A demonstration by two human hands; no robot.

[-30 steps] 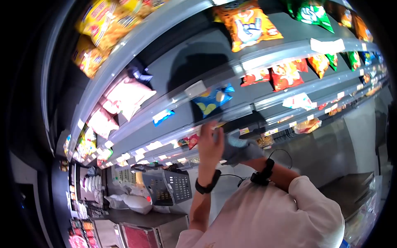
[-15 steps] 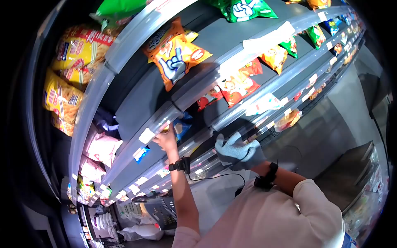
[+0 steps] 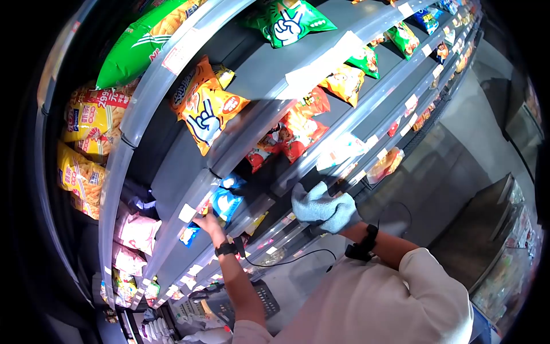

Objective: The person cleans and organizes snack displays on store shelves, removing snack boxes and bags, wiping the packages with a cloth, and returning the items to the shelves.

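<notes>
My left hand (image 3: 211,225) reaches in at a shelf's front rail, fingers bent and partly hidden by it. A bit of red and yellow packaging shows at the fingertips; what it belongs to is unclear. Just beyond it is a blue snack bag (image 3: 227,204), and a small blue packet (image 3: 189,234) lies close to the wrist. My right hand (image 3: 350,221) is closed on a light blue cloth (image 3: 322,205), bunched up and covering most of the fingers, held out in front of the shelves.
An orange chip bag (image 3: 209,117) and red bags (image 3: 301,129) sit on nearby shelves. Yellow shrimp-chip bags (image 3: 80,175) and pink bags (image 3: 137,232) stand at left. Below is a dark perforated basket (image 3: 260,298); a cable (image 3: 292,258) runs from the left wristband.
The view has shifted, so the shelves appear lower and further left. My left hand stays at the same rail, with more of the blue bag visible. The cloth remains in my right hand.
</notes>
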